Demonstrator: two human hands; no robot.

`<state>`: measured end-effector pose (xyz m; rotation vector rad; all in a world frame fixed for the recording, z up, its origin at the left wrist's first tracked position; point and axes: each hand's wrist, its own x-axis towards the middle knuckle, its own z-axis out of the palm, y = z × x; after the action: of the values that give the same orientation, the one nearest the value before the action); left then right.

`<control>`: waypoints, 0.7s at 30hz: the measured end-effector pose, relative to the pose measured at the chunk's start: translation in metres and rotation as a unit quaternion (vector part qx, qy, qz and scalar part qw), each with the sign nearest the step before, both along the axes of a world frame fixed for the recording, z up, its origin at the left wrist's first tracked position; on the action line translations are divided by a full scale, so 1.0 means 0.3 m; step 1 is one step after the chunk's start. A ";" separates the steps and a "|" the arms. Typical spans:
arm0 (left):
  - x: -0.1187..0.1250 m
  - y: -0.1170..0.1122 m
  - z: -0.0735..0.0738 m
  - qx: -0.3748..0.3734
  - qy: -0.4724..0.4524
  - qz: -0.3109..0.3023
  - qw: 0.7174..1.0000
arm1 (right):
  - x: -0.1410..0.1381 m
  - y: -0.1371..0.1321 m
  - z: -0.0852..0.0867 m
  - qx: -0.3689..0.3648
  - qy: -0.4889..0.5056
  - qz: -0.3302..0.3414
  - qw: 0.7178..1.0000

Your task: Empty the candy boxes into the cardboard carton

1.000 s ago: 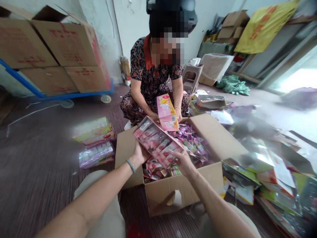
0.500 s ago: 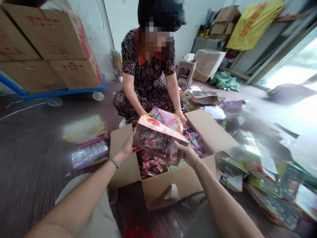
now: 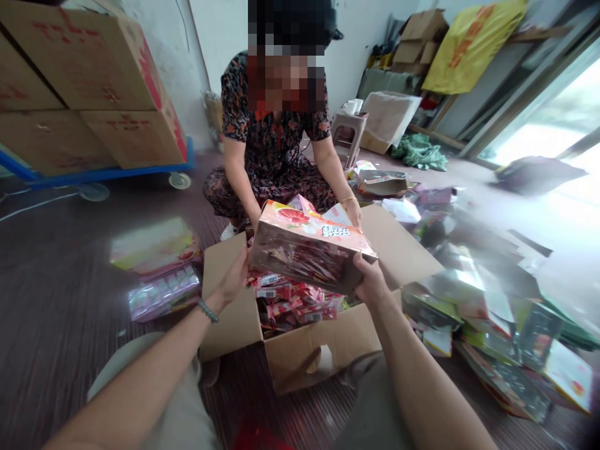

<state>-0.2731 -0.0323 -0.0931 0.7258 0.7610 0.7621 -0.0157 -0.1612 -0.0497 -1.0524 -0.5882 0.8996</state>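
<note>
I hold a pink and orange display box tipped over above an open cardboard carton. My left hand grips its left end and my right hand grips its right end. Small red and pink sachets lie heaped in the carton under the box. Opposite me a person crouches, and their hands hold another pink box just behind mine.
Flattened display boxes and foil scraps litter the floor on the right. Two sealed packs lie on the floor to the left. Stacked cartons sit on a blue trolley at the back left. A small stool stands behind the person.
I have turned the display box from open side up to tipped over, and sachets have dropped into the carton. The other person has lowered their pink box behind mine.
</note>
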 end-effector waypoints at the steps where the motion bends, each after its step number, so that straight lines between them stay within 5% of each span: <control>1: 0.009 0.001 0.003 0.000 -0.020 0.009 1.000 | -0.004 0.000 0.008 -0.001 0.001 -0.004 1.000; 16: 0.050 0.016 0.049 0.080 0.023 0.010 0.997 | 0.022 -0.023 -0.003 -0.031 -0.017 -0.042 0.998; 21: 0.050 0.014 0.007 0.091 0.038 0.063 0.993 | -0.009 -0.032 0.031 -0.026 0.026 -0.042 0.998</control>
<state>-0.2581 -0.0280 -0.0911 0.8802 0.8194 0.9316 -0.0183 -0.1709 -0.0403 -1.0893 -0.4758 0.8694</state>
